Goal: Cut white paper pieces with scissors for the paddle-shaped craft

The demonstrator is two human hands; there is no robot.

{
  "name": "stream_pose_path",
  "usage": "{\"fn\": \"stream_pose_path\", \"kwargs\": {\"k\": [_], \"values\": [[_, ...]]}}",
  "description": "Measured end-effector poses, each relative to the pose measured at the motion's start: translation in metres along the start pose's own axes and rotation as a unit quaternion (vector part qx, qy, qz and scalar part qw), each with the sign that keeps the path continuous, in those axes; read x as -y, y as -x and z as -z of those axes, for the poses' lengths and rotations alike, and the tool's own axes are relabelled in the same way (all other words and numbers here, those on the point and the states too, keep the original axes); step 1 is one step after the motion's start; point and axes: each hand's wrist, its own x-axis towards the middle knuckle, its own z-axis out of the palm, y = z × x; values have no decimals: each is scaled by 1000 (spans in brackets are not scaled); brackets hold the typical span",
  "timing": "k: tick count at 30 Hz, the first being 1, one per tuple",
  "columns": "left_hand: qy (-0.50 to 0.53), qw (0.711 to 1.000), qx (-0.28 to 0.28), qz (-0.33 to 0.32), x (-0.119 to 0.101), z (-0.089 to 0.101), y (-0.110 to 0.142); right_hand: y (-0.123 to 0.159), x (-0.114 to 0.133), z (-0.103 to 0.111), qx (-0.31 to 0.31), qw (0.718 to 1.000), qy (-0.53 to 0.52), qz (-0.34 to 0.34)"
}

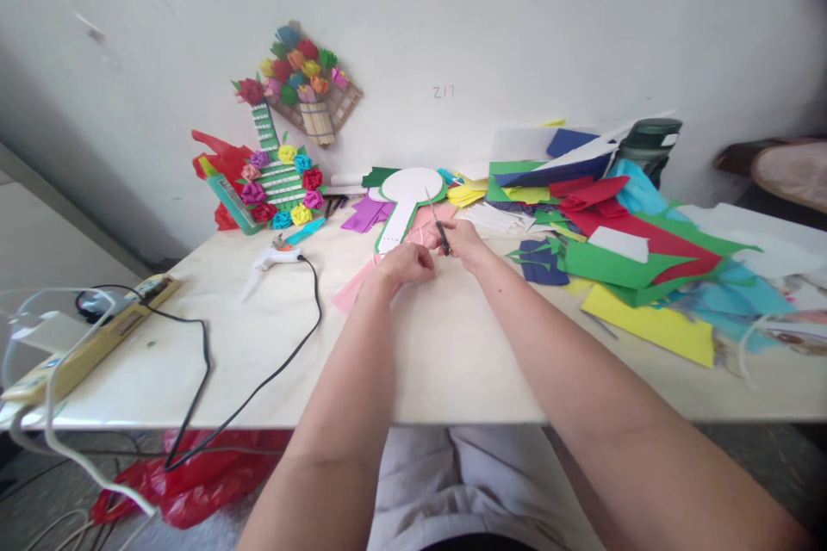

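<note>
Scissors with dark handles [442, 238] are gripped in my right hand [463, 243], their slim blades pointing up and away. My left hand [408, 264] is just left of them, fingers curled together. A thin pale strip shows by its fingertips, but what it pinches is too small to make out. Beyond both hands lies a white paddle-shaped cutout [412, 188] with a green edge, its round end toward the wall. Pink paper [352, 291] lies partly under my left forearm, and purple paper pieces [368, 213] lie left of the cutout.
At left are a glue gun [275, 258] with a trailing black cord, a glue bottle [229, 200] and a power strip [96, 336]. Paper-flower crafts [284, 181] lean on the wall. Coloured paper [620, 263] and a dark green bottle [648, 146] crowd the right.
</note>
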Motion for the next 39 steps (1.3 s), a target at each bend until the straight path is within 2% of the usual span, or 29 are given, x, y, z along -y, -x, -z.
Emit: {"fn": "stream_pose_path", "kwargs": {"k": [4,6,8,10,12,15,19,21,24,27,30,32,35,39], "values": [[0,1000,-5,-2,-5,-2,0,-4,-3,1,-19,1000,9,7],[56,998,-21,17,-8,-1,2,-5,-4,1,-28,999,13,19],[156,985,-49,49,-11,1,4,-6,-3,2,-47,998,16,31],[290,951,-88,56,-10,5,5,-5,-1,2,-64,997,18,35],[391,908,-148,30,-6,11,5,-4,1,1,-66,997,18,32],[511,823,-249,7,5,23,4,-5,1,0,-58,998,18,32],[580,750,-319,-12,13,32,6,-13,-8,1,-65,996,20,57],[596,731,-333,-5,14,33,7,-18,-12,2,-76,992,21,97],[598,735,-319,10,14,29,7,-19,-15,1,-74,990,7,121],[592,756,-280,19,14,24,5,-14,-11,-2,-55,996,-21,67],[580,770,-264,40,14,20,3,-8,-7,-4,3,998,-50,25],[565,782,-259,51,14,18,3,-5,-5,-5,27,998,-63,18],[544,796,-259,60,13,16,2,-2,-4,-7,31,997,-74,6],[529,802,-269,73,15,15,1,-2,-5,-10,31,998,-56,-4]]}}
